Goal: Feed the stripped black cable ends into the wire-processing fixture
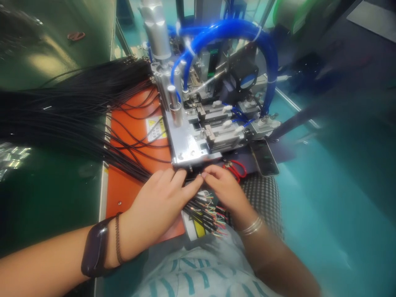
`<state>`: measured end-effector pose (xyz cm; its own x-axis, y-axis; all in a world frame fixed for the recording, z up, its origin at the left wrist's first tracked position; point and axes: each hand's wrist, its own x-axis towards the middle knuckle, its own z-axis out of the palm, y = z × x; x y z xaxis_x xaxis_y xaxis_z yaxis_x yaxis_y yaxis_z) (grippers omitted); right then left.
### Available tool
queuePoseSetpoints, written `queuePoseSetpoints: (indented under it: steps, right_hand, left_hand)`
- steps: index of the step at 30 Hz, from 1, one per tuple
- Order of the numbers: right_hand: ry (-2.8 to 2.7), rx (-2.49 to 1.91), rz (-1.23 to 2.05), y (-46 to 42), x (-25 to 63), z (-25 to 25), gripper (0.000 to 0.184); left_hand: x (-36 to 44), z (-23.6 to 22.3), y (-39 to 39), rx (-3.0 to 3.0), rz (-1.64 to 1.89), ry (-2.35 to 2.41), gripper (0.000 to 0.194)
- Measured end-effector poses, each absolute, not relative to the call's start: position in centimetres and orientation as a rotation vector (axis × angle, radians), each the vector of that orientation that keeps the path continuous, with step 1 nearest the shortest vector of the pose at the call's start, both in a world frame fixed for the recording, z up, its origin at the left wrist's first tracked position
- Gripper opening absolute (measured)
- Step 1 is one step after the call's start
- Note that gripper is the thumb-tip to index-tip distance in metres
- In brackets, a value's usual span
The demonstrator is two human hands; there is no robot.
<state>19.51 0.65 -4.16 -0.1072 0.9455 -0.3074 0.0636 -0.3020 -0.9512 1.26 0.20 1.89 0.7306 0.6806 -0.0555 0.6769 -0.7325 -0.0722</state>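
The left hand and right hand curl narrowly, fingertips almost meeting, above one bundle of black cables with coloured wire ends, at the near edge of the metal fixture. Any pinched item is too small to tell. One phone lies right.

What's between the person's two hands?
The head view shows black cables with coloured wire ends between the left hand and right hand.

The metal plate was smooth and shiny, the blue tubes glossy plastic, the black wires plastic-coated, and the orange mat matt.
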Motion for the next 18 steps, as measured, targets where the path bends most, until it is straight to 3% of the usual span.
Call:
queuePoseSetpoints:
  steps: [7,18]
  right_hand:
    - [-1.185,-1.331,1.428,0.4,19.9,-4.0,0.017]
    - [-1.215,-1.441,1.383,0.7,19.4,-3.3,0.013]
  left_hand:
    - [-0.1,1.9,0.4,-2.891,-0.128,-1.04,0.027]
    - [-0.1,1.6,-0.1,-2.835,-0.161,-1.027,0.025]
